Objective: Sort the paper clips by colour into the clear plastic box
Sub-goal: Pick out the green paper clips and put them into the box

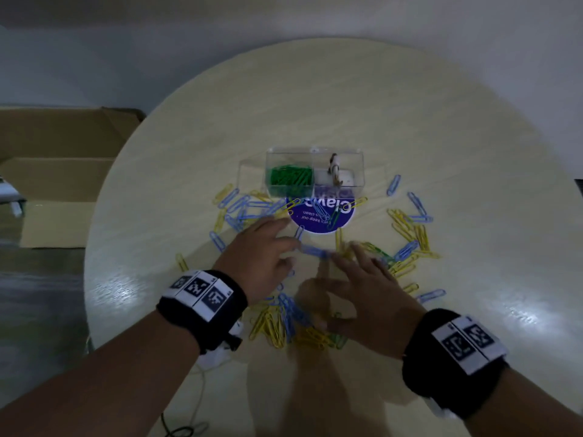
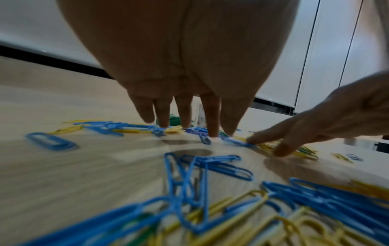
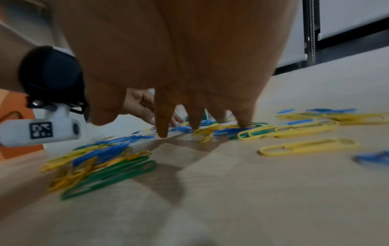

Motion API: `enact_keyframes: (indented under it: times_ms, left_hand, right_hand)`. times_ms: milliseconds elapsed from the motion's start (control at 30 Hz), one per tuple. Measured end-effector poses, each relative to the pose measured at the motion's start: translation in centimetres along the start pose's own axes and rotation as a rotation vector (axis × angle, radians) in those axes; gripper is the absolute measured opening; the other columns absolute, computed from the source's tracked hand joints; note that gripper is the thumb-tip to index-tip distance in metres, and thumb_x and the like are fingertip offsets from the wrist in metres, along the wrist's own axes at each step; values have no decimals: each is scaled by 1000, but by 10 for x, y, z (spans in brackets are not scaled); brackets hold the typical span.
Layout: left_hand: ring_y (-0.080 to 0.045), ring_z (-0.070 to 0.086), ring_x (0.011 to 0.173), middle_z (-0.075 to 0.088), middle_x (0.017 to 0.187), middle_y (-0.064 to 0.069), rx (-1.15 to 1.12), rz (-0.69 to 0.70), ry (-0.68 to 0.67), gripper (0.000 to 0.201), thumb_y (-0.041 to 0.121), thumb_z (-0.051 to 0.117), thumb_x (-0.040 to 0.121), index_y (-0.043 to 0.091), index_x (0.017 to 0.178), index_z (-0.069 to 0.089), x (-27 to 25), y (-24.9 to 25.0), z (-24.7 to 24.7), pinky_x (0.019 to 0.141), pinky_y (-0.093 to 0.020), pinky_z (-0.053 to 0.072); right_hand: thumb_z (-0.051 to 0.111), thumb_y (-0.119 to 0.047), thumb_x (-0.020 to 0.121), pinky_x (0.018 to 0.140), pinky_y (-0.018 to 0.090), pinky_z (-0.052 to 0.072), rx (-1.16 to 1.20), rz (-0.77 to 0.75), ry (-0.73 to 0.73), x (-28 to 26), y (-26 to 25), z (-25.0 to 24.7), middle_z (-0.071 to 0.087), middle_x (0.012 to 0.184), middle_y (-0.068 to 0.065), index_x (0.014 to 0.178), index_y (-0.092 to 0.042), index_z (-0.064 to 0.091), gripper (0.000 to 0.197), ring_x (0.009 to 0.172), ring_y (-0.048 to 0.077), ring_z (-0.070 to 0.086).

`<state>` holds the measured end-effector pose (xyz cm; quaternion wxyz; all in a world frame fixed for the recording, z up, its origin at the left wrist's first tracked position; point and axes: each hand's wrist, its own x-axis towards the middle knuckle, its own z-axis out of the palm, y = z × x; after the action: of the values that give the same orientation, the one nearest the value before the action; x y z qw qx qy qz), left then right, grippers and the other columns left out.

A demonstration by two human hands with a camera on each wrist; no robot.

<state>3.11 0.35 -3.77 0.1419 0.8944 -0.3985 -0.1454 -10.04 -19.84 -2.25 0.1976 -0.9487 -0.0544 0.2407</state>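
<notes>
A clear plastic box (image 1: 315,167) stands mid-table; its left compartment holds green clips (image 1: 291,178), its right one a small whitish object. Blue, yellow and a few green paper clips (image 1: 249,208) lie scattered around it. My left hand (image 1: 268,257) lies flat with straight fingers (image 2: 212,121) touching the table beside a blue clip (image 1: 312,250). My right hand (image 1: 362,285) is spread, its fingertips (image 3: 162,131) pressing on mixed clips (image 3: 248,131). Neither hand holds anything. A heap of blue and yellow clips (image 2: 231,199) lies between my wrists.
A round purple sticker (image 1: 321,216) lies on the table just in front of the box. The table (image 1: 347,99) is round and pale wood. An open cardboard box (image 1: 60,171) stands on the floor to the left. A cable (image 1: 179,432) hangs at the near edge.
</notes>
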Motion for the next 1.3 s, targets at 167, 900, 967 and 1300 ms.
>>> enact_keyframes:
  times_ms: [167,900,967,1300]
  left_hand:
    - [-28,49,126,54,138,-4,-16,80,71,39,28,53,87,20,123,64,20,29,4,104,-40,40]
    - [-22,52,125,63,126,2,-23,249,73,27,31,56,86,26,110,69,-8,48,32,102,-40,43]
    - [-22,58,112,68,113,3,-58,215,169,23,27,56,88,24,105,71,0,46,20,98,-36,44]
    - [-25,43,123,50,141,2,132,62,10,41,26,53,86,24,128,58,35,43,22,94,-46,45]
  right_hand:
    - [62,-40,79,112,43,31,209,-87,392,-17,31,-1,52,139,-4,119,-26,63,43,140,28,33]
    - [31,-98,52,107,56,28,156,324,271,-64,89,-4,32,151,-8,97,-53,66,72,144,30,15]
    - [43,-89,58,105,56,32,187,335,366,-57,96,-8,43,144,-4,93,-47,70,60,139,33,28]
    - [40,-66,74,106,47,31,-15,174,224,-36,64,2,44,139,-4,117,-53,57,48,133,29,33]
